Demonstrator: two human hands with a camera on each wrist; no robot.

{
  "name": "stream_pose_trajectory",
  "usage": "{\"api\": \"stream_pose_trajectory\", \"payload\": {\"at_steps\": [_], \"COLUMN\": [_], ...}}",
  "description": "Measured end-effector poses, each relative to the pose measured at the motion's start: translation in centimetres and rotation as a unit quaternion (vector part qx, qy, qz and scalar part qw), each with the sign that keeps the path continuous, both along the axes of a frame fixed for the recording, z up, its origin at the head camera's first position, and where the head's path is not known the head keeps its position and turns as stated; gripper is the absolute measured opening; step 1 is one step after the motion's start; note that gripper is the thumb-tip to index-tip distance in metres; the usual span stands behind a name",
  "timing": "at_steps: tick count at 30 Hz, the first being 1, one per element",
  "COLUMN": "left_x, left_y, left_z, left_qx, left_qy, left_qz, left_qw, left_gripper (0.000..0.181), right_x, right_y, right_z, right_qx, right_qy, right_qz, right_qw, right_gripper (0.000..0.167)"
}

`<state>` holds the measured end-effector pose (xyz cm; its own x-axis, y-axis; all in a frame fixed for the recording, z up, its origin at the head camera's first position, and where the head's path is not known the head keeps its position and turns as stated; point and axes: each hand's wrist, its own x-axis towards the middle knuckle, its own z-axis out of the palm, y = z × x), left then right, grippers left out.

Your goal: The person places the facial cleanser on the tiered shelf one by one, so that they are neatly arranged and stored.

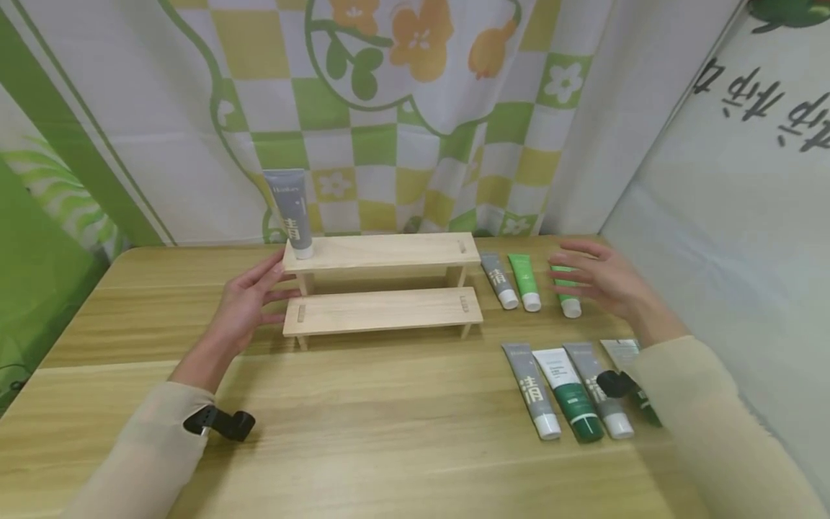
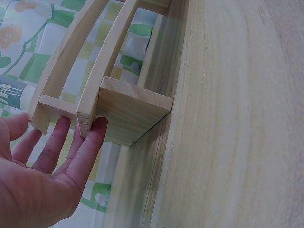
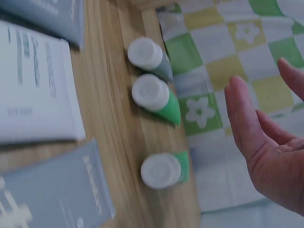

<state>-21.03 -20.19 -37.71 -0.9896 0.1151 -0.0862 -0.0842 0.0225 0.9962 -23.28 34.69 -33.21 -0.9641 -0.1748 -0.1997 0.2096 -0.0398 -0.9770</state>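
In the head view my left hand (image 1: 240, 303) is at the left end of a two-tier wooden stand (image 1: 382, 311). In the left wrist view its fingers (image 2: 90, 147) are extended and touch the ends of the boards. A grey tube (image 1: 293, 213) stands upright on its cap at the upper tier's left end. My right hand (image 1: 606, 280) hovers with fingers spread, holding nothing, over a small green tube (image 1: 570, 308) that it partly covers. Left of that lie another small green tube (image 1: 524, 280) and a small grey tube (image 1: 498, 280).
Nearer on the table (image 1: 363, 432) lie larger tubes: a grey one (image 1: 530, 389), a white-and-green one (image 1: 570, 396), another grey one (image 1: 599, 396), and one (image 1: 622, 352) partly hidden by the right forearm. A checked curtain (image 1: 415, 158) hangs behind; a white sheet (image 1: 726, 216) bounds the right side.
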Motion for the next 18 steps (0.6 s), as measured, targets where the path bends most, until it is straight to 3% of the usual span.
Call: {"api": "stream_pose_trajectory", "payload": {"at_steps": [5, 12, 18], "left_x": [0.0, 0.0, -0.1], "left_y": [0.0, -0.1, 0.0], "left_z": [0.0, 0.0, -0.1], "left_qx": [0.005, -0.001, -0.007], "left_qy": [0.001, 0.002, 0.0], "left_qz": [0.002, -0.001, -0.005], "left_qw": [1.0, 1.0, 1.0], "left_gripper": [0.058, 0.059, 0.06], "right_x": [-0.5, -1.3, -1.7], "right_y": [2.3, 4.8, 6.4], "right_z": [-0.4, -1.2, -1.8], "right_qx": [0.016, 0.054, 0.088], "right_qy": [-0.029, -0.085, -0.11], "right_qz": [0.02, 0.035, 0.053], "right_qw": [0.9993, 0.9943, 0.9886], "right_gripper": [0.028, 0.074, 0.078]}}
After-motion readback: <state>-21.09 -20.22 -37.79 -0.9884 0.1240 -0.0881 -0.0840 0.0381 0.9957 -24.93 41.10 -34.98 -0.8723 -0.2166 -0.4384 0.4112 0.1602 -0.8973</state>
